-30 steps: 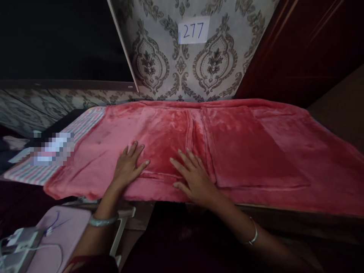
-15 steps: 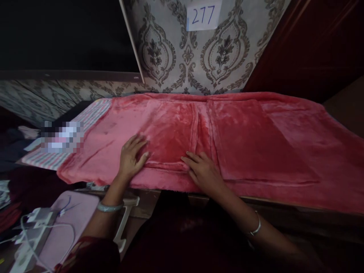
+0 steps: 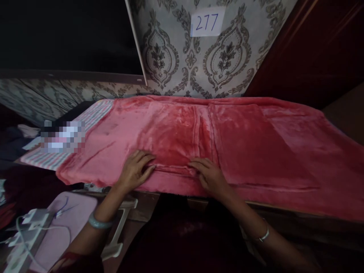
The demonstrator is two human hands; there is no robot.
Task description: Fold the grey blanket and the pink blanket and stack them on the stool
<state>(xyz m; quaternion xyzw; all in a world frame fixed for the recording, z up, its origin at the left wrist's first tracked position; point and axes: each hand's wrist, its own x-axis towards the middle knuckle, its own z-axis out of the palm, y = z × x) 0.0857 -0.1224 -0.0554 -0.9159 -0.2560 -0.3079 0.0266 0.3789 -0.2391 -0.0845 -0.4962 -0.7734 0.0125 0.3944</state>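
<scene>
A pink-red plush blanket lies spread along a long surface by the wall. On it are two darker rectangular panels of the same plush, a left panel and a right panel, with a creased gap between them. My left hand rests at the left panel's near left corner, fingers bent over the plush and thumb apart at its near edge. Over at the near right corner, my right hand has its fingertips and thumb closed on the panel's edge.
A striped cloth shows under the blanket's left end, with a blurred item on it. Behind hang a dark screen and a paper marked 277. At lower left, a power strip with cables lies on a pink stool-like surface.
Both hands have moved toward me, down to the left panel's near edge. The right fingers have closed on that edge. The view has tilted slightly up.
</scene>
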